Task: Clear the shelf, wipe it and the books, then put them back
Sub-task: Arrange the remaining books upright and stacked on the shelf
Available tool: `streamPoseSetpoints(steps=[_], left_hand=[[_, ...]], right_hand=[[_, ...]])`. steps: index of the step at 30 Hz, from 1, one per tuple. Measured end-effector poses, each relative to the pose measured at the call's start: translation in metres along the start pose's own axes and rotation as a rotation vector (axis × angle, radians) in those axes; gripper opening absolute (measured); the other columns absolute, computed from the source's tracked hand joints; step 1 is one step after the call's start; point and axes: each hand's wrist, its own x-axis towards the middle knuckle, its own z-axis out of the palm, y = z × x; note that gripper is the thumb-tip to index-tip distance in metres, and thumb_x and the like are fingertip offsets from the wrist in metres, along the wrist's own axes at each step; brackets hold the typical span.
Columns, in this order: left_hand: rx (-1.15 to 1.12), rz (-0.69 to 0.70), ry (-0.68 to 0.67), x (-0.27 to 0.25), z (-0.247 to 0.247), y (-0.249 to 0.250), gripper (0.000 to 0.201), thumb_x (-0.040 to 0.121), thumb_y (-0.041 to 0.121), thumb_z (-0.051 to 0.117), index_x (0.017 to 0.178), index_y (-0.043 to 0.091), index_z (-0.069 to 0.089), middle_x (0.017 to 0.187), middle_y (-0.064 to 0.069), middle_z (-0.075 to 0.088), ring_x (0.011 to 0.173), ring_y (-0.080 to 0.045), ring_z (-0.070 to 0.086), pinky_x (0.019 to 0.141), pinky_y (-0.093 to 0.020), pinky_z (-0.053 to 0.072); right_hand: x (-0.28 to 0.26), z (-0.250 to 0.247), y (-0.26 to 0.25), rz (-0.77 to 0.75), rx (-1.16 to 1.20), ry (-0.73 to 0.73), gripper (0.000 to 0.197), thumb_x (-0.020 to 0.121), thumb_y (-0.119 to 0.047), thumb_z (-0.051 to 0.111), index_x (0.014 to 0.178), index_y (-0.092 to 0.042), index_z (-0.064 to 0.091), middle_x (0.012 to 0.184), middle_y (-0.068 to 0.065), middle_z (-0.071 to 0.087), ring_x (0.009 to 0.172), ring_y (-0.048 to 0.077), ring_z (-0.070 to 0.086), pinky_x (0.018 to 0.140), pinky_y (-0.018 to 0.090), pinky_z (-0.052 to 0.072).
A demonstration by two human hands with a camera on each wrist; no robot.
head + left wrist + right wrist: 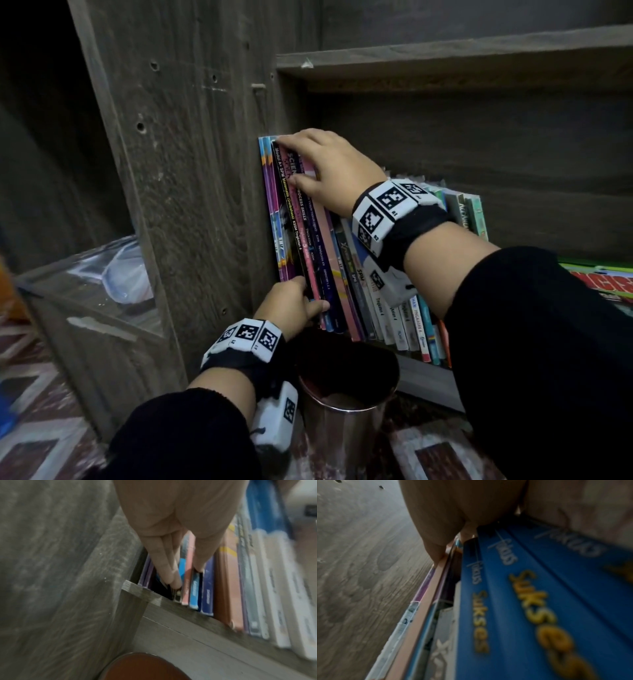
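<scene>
A row of thin books [342,274] stands on the lower shelf board [424,377], leaning left against the wooden side panel [191,171]. My right hand [308,161] lies over the top edges of the leftmost books, fingers curled over them and thumb on the spines. My left hand [301,301] grips the bottom of the same bunch. In the left wrist view my left hand [187,574] pinches a few spines, fingers [171,574] pushed in between books. In the right wrist view my right hand [453,520] covers the book tops beside blue books [522,601].
A shiny steel container [346,421] stands on the patterned carpet [44,411] right under my left wrist. More books [603,277] lie flat at the right. A plastic bag [126,270] sits in the left compartment. An upper shelf board [445,58] runs overhead.
</scene>
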Motion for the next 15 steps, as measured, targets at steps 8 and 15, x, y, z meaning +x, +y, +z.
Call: streamPoseSetpoints(steps=[8, 15], left_hand=[[0.171, -0.061, 0.202, -0.005, -0.01, -0.001, 0.019, 0.089, 0.02, 0.06, 0.092, 0.002, 0.054, 0.093, -0.015, 0.061, 0.088, -0.032, 0.061, 0.066, -0.03, 0.043], [0.244, -0.186, 0.111, -0.006, -0.019, 0.005, 0.036, 0.089, 0.03, 0.066, 0.099, -0.004, 0.063, 0.103, -0.019, 0.066, 0.095, -0.033, 0.064, 0.07, -0.032, 0.045]], right_hand=[[-0.003, -0.004, 0.001, -0.005, -0.011, 0.002, 0.058, 0.095, -0.033, 0.053, 0.148, -0.029, 0.029, 0.146, -0.006, 0.04, 0.136, 0.011, 0.031, 0.107, 0.032, 0.031], [-0.033, 0.007, -0.015, 0.065, 0.16, 0.203, 0.05, 0.095, -0.019, 0.055, 0.143, -0.016, 0.042, 0.145, 0.003, 0.044, 0.135, 0.016, 0.038, 0.111, 0.029, 0.029]])
